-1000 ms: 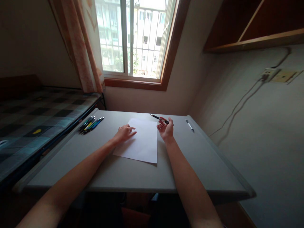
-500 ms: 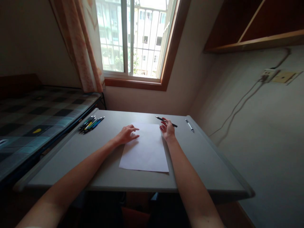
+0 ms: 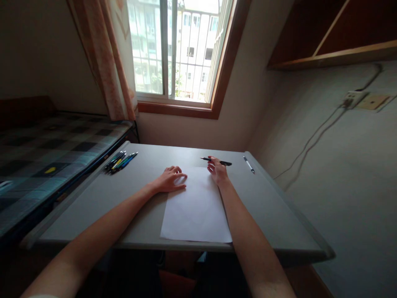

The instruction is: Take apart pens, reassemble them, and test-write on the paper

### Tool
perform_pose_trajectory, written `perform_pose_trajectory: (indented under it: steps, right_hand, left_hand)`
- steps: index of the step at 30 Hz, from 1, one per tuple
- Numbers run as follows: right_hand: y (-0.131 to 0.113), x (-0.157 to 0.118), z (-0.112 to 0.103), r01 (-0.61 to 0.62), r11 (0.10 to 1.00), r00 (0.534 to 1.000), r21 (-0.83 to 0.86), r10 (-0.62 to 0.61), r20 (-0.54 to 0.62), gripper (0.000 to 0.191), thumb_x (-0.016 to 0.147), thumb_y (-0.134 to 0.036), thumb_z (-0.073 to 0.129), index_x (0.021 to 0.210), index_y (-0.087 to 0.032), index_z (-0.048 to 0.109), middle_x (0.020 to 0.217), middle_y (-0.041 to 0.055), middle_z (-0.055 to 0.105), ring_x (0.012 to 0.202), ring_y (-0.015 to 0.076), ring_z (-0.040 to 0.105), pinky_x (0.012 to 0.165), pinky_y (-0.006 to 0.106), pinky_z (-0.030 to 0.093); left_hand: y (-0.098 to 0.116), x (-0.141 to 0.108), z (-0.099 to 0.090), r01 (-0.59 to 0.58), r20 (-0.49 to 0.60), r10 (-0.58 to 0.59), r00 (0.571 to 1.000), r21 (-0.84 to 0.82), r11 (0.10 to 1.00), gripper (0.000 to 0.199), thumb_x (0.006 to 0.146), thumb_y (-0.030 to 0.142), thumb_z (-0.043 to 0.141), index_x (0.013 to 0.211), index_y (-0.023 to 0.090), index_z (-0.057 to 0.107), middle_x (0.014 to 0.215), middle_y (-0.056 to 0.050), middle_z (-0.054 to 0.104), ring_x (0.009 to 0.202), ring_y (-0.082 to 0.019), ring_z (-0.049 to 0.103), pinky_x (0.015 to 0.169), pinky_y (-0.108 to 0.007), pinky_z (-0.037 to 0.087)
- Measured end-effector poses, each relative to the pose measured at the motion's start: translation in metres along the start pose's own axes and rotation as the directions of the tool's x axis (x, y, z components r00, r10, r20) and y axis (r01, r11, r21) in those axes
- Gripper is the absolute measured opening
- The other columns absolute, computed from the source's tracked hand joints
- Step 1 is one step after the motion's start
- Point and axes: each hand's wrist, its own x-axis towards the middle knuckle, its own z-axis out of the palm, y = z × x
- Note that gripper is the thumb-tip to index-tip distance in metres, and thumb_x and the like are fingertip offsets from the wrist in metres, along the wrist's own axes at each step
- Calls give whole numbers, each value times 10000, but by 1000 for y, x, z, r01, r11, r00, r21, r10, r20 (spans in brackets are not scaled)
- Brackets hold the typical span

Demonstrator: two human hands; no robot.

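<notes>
A white sheet of paper [image 3: 196, 215] lies on the grey table [image 3: 133, 219], its lower edge close to the table's front edge. My left hand [image 3: 171, 179] rests on the sheet's upper left part with its fingers spread. At the sheet's upper right is my right hand [image 3: 218, 170], its fingers closed on a black pen [image 3: 226, 163]. The pen's tip points left, above the top edge of the paper. Part of the pen is hidden by the fingers.
Several pens [image 3: 119, 161] lie in a pile at the table's back left. Another pen [image 3: 248, 164], white and black, lies at the back right. A bed [image 3: 62, 145] stands left of the table, and a wall with a socket [image 3: 353, 98] is on the right.
The paper has slid toward the table's front edge and slightly right. My left hand has moved a little right and nearer. My right hand still holds the pen, now turned slightly flatter.
</notes>
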Motion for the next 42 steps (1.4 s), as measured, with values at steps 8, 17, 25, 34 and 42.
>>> perform_pose_trajectory:
  steps: [8,17,25,34,42]
  right_hand:
    - [-28,4,15,29,958,964,-286,49,262,308,734,-418,545,889,-183,669,814,47,688,648,106,594,497,185,366]
    - [10,9,47,167,841,941,-514,21,339,298,718,-427,605,827,-152,639,751,64,694,598,113,601,460,180,356]
    - [50,14,38,299,768,951,-567,-193,240,127,642,-284,573,672,-161,576,514,7,627,491,127,565,484,214,400]
    - [49,2,41,373,475,900,-797,-395,186,89,628,-258,513,560,-207,486,441,-13,579,504,164,592,560,241,421]
    - [51,4,42,354,399,891,-846,-419,176,102,651,-263,501,569,-204,506,457,3,590,537,180,605,592,245,426]
  left_hand:
    - [3,0,2,-35,36,36,999,-37,999,469,797,549,493,1176,276,533,1210,-82,480,1118,-237,461,998,-417,286]
    - [6,0,4,-32,-3,32,999,4,999,455,795,539,501,1172,286,541,1195,-74,498,1119,-246,451,983,-416,306]
    - [8,0,4,-37,-21,37,999,17,999,426,792,512,520,1141,271,557,1183,-73,512,1115,-247,458,980,-418,322]
    - [9,1,4,-85,-37,84,996,-41,996,391,804,444,530,1122,221,575,1158,-91,533,1051,-223,513,942,-359,390]
    - [8,1,6,-66,-33,66,997,-19,998,400,803,468,523,1120,228,574,1158,-81,534,1051,-221,514,944,-361,389]
